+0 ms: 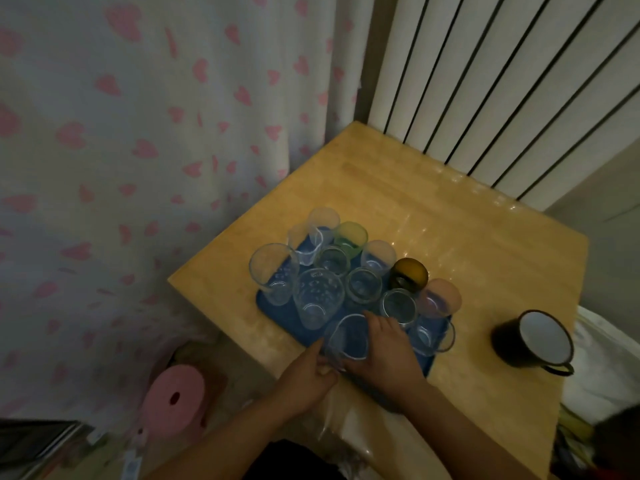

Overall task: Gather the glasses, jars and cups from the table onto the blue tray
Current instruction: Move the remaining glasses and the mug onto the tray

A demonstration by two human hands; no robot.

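Two bare hands meet at the near edge of the blue tray (pixel 427 367), both wrapped about one clear glass (pixel 346 337) that stands on the tray's near rim. The left hand (pixel 308 375) curls its fingers against the glass's near left side, and the right hand (pixel 384 355) lays its fingers round the right side, the fingertips reaching toward the far lip. The tray sits on the wooden table (pixel 433 220), toward its left near corner, and it is crowded: a tall clear glass (pixel 275 273) at the far left, a dimpled tumbler (pixel 317 297) just beside it, a green-tinted glass (pixel 349 237) at the far side, a dark amber jar (pixel 408 273) toward the right, and a pink-tinted glass (pixel 440 299) just near of that, with several more clear glasses and jars packed between them. A black enamel cup (pixel 531 337) with a white inside lies tilted on the table, well apart to the right of the tray, its handle toward the near side. A pink stool (pixel 176 398) stands on the floor, left of the table.
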